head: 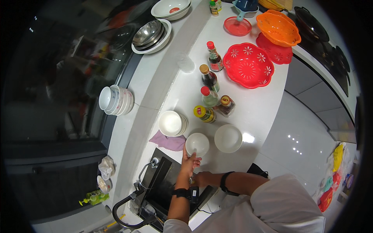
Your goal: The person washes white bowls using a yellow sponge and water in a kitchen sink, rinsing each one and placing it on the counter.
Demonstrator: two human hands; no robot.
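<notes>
My left hand (188,163) grips the near rim of a small white bowl (197,142) on the counter, with the thumb over its edge. To its right stands a larger white bowl (228,138); a stack of white bowls (170,123) is up and to the left, beside a purple cloth (167,141). My right hand (200,179) is near the sink edge, partly behind the left wrist. Something small, yellowish, shows at its fingers, too hidden to tell what it is or whether it is held.
Sauce bottles and seasoning jars, among them a yellow-capped jar (205,114), stand beyond the bowls. A red plastic basket (248,65) lies farther off. The dark sink (166,177) and black faucet (122,214) are near my left arm. More bowls (128,102) sit on the window ledge.
</notes>
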